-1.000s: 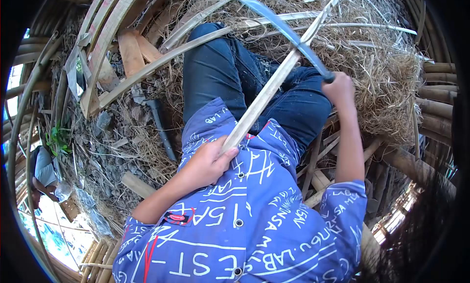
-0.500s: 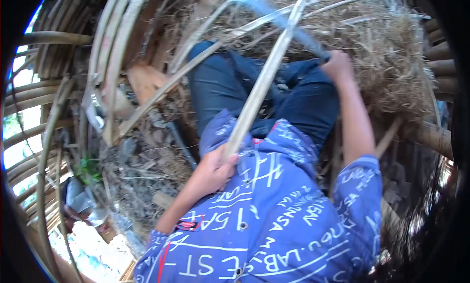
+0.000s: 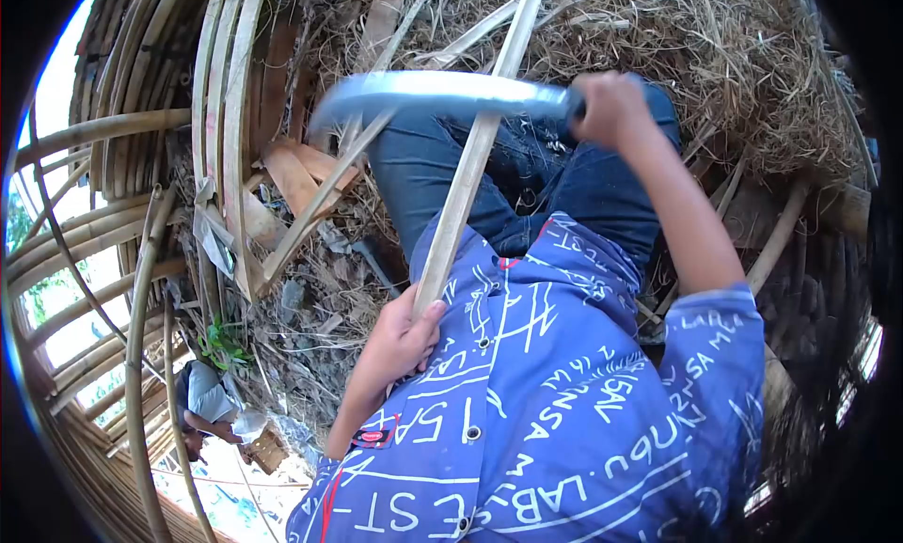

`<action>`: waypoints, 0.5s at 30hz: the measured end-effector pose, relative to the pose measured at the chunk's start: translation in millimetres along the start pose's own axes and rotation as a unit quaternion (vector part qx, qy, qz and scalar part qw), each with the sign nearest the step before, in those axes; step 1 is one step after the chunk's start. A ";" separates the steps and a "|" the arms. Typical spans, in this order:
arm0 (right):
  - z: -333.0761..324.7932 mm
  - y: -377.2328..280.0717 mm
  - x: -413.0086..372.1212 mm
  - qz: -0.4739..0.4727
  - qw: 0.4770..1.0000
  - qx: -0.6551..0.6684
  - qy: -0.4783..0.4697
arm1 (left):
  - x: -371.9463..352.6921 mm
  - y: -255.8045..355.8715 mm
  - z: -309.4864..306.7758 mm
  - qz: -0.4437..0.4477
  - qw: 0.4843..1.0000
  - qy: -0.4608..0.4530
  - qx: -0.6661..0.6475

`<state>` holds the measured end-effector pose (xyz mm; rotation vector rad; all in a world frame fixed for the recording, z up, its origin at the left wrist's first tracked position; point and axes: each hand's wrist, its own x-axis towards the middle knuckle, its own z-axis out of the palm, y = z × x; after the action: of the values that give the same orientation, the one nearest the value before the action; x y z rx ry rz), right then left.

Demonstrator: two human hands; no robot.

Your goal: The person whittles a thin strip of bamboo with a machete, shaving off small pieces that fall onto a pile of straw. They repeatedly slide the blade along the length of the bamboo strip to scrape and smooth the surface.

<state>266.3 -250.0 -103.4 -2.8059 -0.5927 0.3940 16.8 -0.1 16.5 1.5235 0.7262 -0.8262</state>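
Note:
A long, pale split-bamboo strip [image 3: 453, 202] slants up and away from my body, its near end gripped in my left hand [image 3: 403, 341] close against my shirt. My right hand [image 3: 613, 110] is wrapped around the dark handle of a machete [image 3: 442, 90]. Its broad, slightly curved blade points left and is smeared by motion. The blade lies across the strip in this view, above my jeans-clad lap [image 3: 414, 167].
Dry fibrous shavings [image 3: 743, 73] are heaped at the upper right. Bamboo slats [image 3: 226, 101] lean at the upper left, near reddish wood pieces [image 3: 296, 174]. A dark bar-like object [image 3: 378, 265] lies by my left thigh. Another person [image 3: 209, 393] is beyond the bamboo poles [image 3: 143, 327].
The machete has swung from pointing up-left to nearly level across the strip, and my right hand has shifted left and slightly up. My left hand keeps its hold on the strip.

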 end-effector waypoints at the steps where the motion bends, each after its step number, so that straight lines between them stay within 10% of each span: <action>1: -2.6 16.5 8.7 0.059 0.996 0.048 0.045 | 0.3 -1.3 -0.9 0.003 1.000 0.002 -0.002; 3: 15.2 63.5 43.4 0.221 0.970 0.092 0.034 | 3.7 -4.1 -2.7 0.002 0.998 -0.036 -0.055; 7: 20.7 50.4 28.7 0.198 0.968 0.113 0.102 | 8.4 -1.9 2.9 0.001 0.996 -0.058 -0.072; 10: 38.5 28.3 -4.4 0.125 0.961 0.212 0.125 | 13.3 -4.1 -1.8 0.157 0.977 0.075 0.124; 15: 32.9 -21.7 -60.5 0.073 0.954 0.264 0.123 | 13.5 20.6 2.2 0.179 0.921 0.221 0.267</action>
<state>195.1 -250.4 -115.1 -2.3328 -0.1849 0.1873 41.1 -4.7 16.4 2.3029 0.5303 -0.4110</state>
